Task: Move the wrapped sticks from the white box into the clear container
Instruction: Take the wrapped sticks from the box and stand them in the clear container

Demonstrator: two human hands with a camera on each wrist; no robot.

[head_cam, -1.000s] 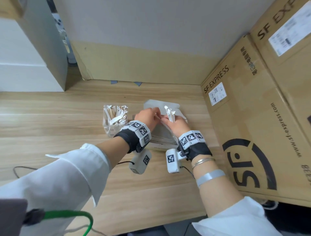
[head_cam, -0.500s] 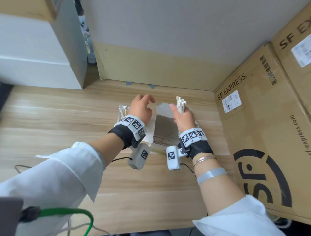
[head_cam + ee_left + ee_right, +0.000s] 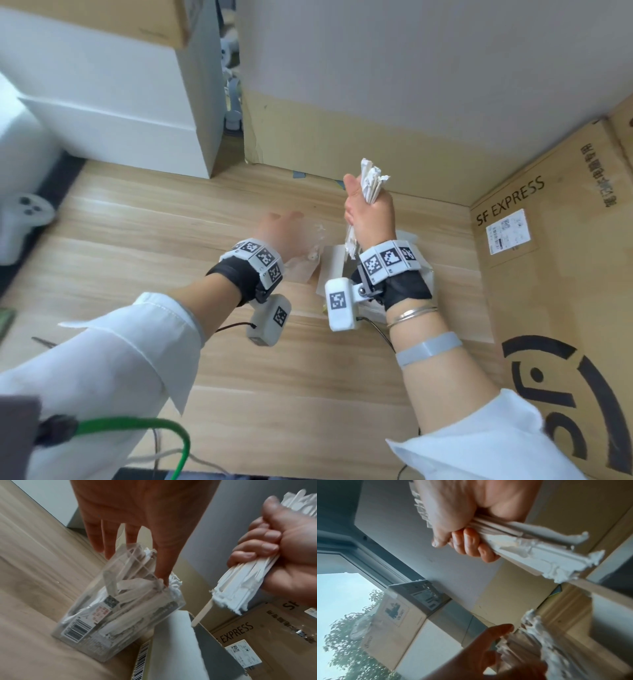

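Note:
My right hand (image 3: pixel 366 212) grips a bundle of white paper-wrapped sticks (image 3: pixel 371 183) upright, raised above the white box (image 3: pixel 334 270). One bare wooden stick (image 3: pixel 202 614) hangs lower out of the bundle (image 3: pixel 248 585). The clear container (image 3: pixel 120 608) stands on the wooden table left of the box and holds several wrapped sticks. My left hand (image 3: pixel 133 561) hovers over it with fingers straight, one fingertip (image 3: pixel 163 580) touching its rim. In the head view the left hand (image 3: pixel 284 222) is blurred and hides much of the container (image 3: pixel 305 263). The right wrist view shows the gripped bundle (image 3: pixel 539 550).
Large SF Express cardboard boxes (image 3: pixel 555 281) wall off the right side. A cardboard panel (image 3: pixel 342 144) closes the back, and white boxes (image 3: pixel 120 102) stand at the back left. A white controller (image 3: pixel 27 209) lies far left. A green cable (image 3: pixel 137 425) runs near my left sleeve.
My right hand has lifted the stick bundle up out of the white box. My left hand has left the box and moved left over the clear container.

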